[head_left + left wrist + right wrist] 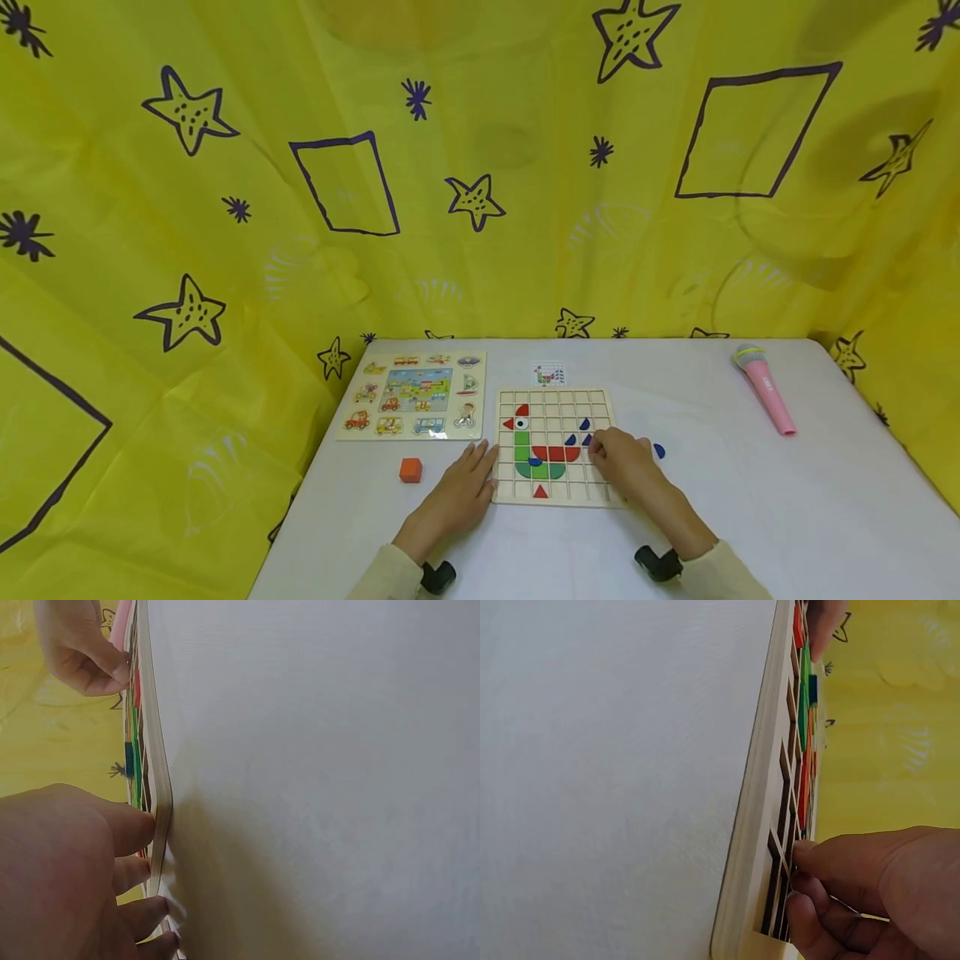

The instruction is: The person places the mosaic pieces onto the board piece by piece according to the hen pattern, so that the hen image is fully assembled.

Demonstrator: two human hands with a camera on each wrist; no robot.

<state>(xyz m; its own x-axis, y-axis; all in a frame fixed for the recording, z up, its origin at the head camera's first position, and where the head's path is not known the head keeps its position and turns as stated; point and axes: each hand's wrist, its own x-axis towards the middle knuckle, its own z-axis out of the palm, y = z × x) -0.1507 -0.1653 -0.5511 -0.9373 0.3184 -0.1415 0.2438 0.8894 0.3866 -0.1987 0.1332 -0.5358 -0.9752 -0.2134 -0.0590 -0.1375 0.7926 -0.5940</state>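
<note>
A square wooden grid board lies on the table, with coloured pieces forming a bird-like figure. My left hand rests along the board's left edge, fingers fairly straight; in the left wrist view, fingertips touch its rim. Over the right side, my right hand has thumb and fingers curled together at a dark blue piece, seemingly pinching it; the fingertips partly hide it. Close by in the grid are two blue half-circle pieces, one above and one left. Another blue piece sits raised over the green ones.
A picture card lies behind the board. Left of it are a vehicle puzzle board and an orange cube. A blue half-circle lies right of my right hand; a pink microphone is farther right.
</note>
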